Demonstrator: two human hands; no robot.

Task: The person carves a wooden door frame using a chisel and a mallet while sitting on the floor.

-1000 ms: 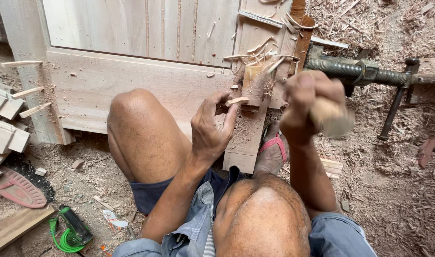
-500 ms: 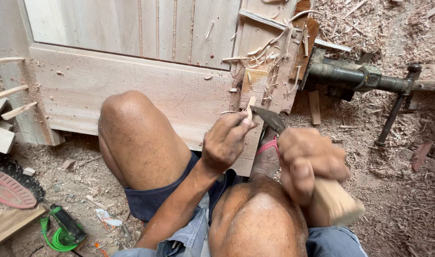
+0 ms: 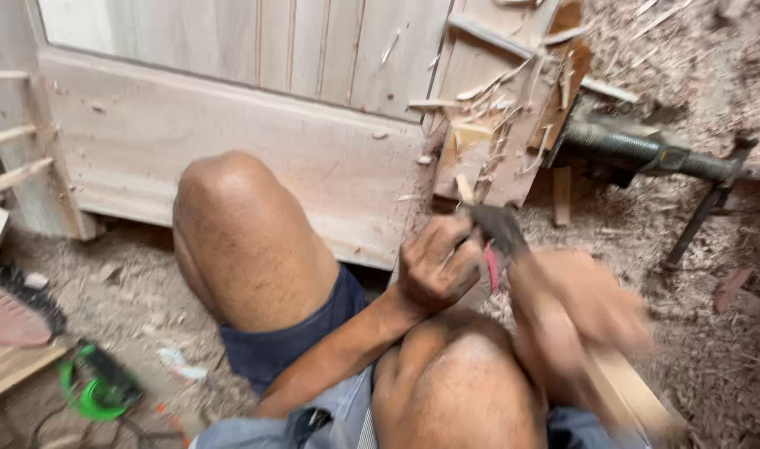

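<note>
Peg [image 3: 462, 188], a thin pale wooden sliver, stands upright just right of centre, against the splintered edge of the door [image 3: 255, 158], its lower end pinched in the left hand [image 3: 436, 268]. A second ago the hammer [image 3: 496, 229] was raised at the right; now its dark head has swung down beside the peg, so a strike is in progress. The right hand [image 3: 575, 312], blurred, is wrapped round the light wooden handle. Shavings and sawdust litter the ground; a rusty clamp [image 3: 646, 150] lies far right.

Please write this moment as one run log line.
left hand: holds peg | right hand: grips hammer, blurred | door: flat
</note>
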